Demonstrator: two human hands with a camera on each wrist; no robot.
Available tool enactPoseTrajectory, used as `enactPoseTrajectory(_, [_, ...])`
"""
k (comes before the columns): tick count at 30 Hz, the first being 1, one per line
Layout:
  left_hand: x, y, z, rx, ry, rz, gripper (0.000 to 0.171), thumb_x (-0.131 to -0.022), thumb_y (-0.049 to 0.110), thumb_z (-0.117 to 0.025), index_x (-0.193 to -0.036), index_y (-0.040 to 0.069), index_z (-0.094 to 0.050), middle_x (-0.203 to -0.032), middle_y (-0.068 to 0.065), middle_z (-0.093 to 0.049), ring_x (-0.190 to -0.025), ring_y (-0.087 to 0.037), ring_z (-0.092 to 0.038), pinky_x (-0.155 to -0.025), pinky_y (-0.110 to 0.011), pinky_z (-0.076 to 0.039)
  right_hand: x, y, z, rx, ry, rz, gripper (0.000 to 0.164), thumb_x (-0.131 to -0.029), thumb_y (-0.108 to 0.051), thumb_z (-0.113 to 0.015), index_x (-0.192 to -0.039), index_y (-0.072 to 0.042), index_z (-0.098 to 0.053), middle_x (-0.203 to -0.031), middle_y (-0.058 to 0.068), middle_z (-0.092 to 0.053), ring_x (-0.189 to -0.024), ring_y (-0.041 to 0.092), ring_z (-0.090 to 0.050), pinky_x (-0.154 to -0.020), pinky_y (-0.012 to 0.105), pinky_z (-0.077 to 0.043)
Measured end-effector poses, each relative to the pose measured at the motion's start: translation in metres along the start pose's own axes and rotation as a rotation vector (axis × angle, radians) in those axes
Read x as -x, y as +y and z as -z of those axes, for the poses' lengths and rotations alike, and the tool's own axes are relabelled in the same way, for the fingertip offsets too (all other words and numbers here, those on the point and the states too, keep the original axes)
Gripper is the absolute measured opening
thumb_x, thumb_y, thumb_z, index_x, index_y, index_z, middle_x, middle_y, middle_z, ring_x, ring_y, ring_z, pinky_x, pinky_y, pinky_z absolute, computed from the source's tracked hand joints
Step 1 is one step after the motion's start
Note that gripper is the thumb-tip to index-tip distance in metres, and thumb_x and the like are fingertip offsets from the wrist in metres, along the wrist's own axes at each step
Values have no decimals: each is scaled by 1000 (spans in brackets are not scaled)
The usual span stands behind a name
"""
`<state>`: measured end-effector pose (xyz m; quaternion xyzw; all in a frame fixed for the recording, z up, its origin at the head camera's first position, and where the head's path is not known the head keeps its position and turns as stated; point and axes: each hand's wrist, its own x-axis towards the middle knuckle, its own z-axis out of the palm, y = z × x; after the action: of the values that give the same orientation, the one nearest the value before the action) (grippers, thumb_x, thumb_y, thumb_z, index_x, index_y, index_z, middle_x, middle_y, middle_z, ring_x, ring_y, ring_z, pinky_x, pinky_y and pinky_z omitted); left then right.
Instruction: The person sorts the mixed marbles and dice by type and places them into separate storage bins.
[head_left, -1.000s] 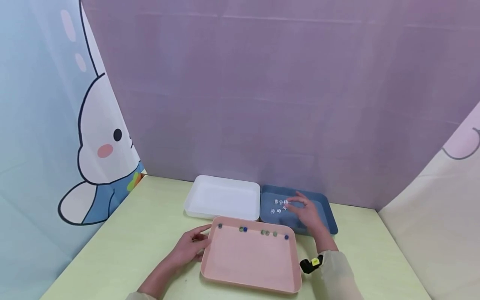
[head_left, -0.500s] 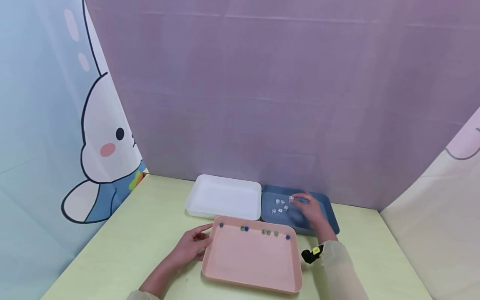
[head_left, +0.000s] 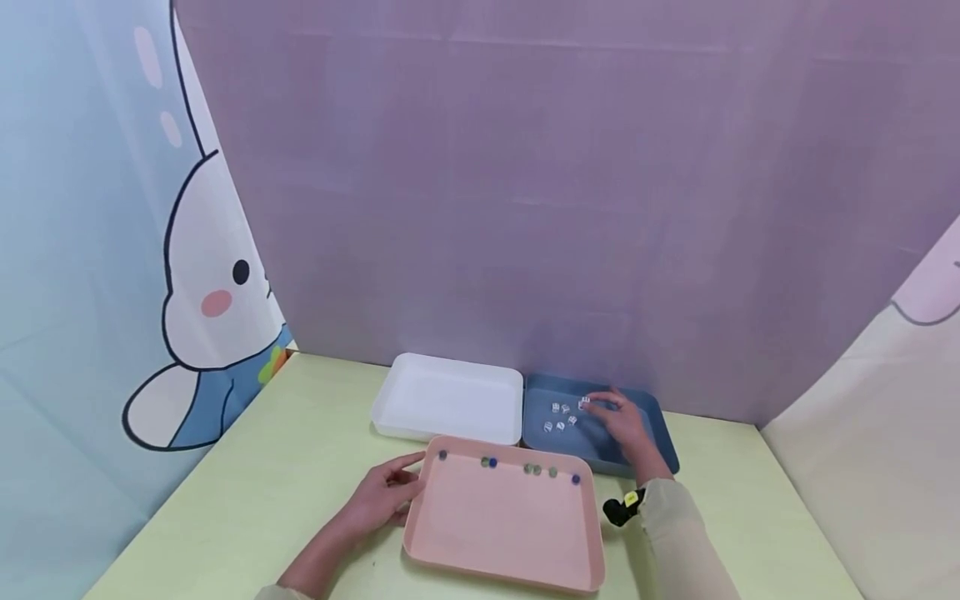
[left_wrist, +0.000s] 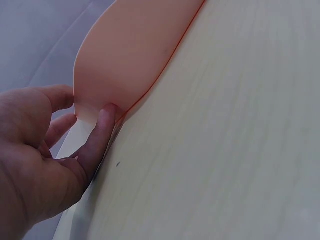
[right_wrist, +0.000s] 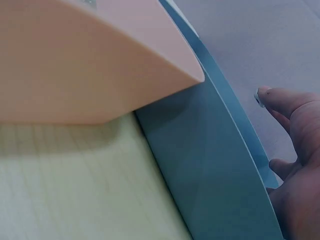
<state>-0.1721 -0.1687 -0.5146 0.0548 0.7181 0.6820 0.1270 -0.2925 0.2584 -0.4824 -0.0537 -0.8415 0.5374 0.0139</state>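
Over the last second the right hand [head_left: 622, 423] has drawn slightly to the right, and the white die [head_left: 582, 403] at its fingertips now sits a little apart from the other dice [head_left: 560, 426]; that hand pinches it between thumb and finger, though whether it touches the blue tray [head_left: 592, 446] beneath, I cannot tell. All the dice are beyond the pink tray [head_left: 502, 533], past its far right corner. The left hand [head_left: 378, 496] has stayed at the pink tray's left side, fingers uncurled against the outer wall, seemingly steadying it. The marbles [head_left: 492, 462] have not shifted along the pink tray's far wall. So, it seems, the work now centres on one die, singled out from its group.
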Motion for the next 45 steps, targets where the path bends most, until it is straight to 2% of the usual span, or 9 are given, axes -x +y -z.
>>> enactPoseTrajectory(9, [4, 1, -4, -3, 3, 16, 55, -92, 11, -67, -143, 5, -47, -105, -15, -57, -86, -24, -58, -60, -43, -58, 0, 8, 0, 46, 19, -16, 38, -90, -25, -70, -118, 0, -66, -158, 20, -16, -142, 46, -9, -108, 62, -23])
enactPoseTrajectory(17, [2, -1, -4, 0, -5, 10, 55, -93, 11, -66, -143, 4, -46, -105, -15, -57, -86, -25, -58, -59, -43, -58, 2, 8, 3, 26, 13, -12, 39, -91, -23, -69, -122, 2, -64, -159, 20, -14, -143, 45, -7, -109, 62, -22])
enactPoseTrajectory(24, [2, -1, -4, 4, 0, 17, 55, -93, 11, -66, -144, 5, -46, -105, -15, -56, -85, -25, -58, -60, -43, -58, 4, 3, 5, 10, 17, 1, 41, -91, -24, -70, -121, 2, -64, -157, 19, -21, -143, 42, -12, -109, 60, -25])
enactPoseTrajectory(28, [2, -1, -3, 16, -4, 16, 55, -93, 11, -65, -144, 5, -46, -105, -15, -56, -84, -24, -59, -60, -44, -58, 7, -4, 5, 16, 12, 4, 40, -92, -24, -68, -123, 0, -63, -156, 18, -23, -143, 41, -14, -108, 59, -27])
enactPoseTrajectory(33, [2, 0, -3, 19, -4, 12, 55, -94, 11, -65, -144, 4, -45, -105, -15, -56, -83, -23, -59, -59, -43, -58, 12, -14, 4, 29, 21, 27, 40, -93, -25, -67, -124, -1, -62, -150, 17, -37, -139, 40, -26, -107, 57, -31])
enactPoseTrajectory(38, [1, 0, -2, 20, -8, 10, 54, -94, 11, -65, -144, 5, -45, -105, -15, -56, -84, -24, -59, -60, -43, -58, 25, -32, 4, 31, 19, 19, 42, -93, -26, -67, -127, -3, -61, -145, 14, -42, -128, 38, -42, -98, 55, -41])
enactPoseTrajectory(45, [0, -2, 0, 22, 5, 17, 54, -94, 11, -64, -144, 5, -45, -106, -16, -56, -86, -24, -58, -60, -42, -58, 46, -60, 5, 100, 6, 49, 35, -93, -24, -67, -124, -7, -64, -132, 14, -56, -117, 34, -53, -93, 49, -46])
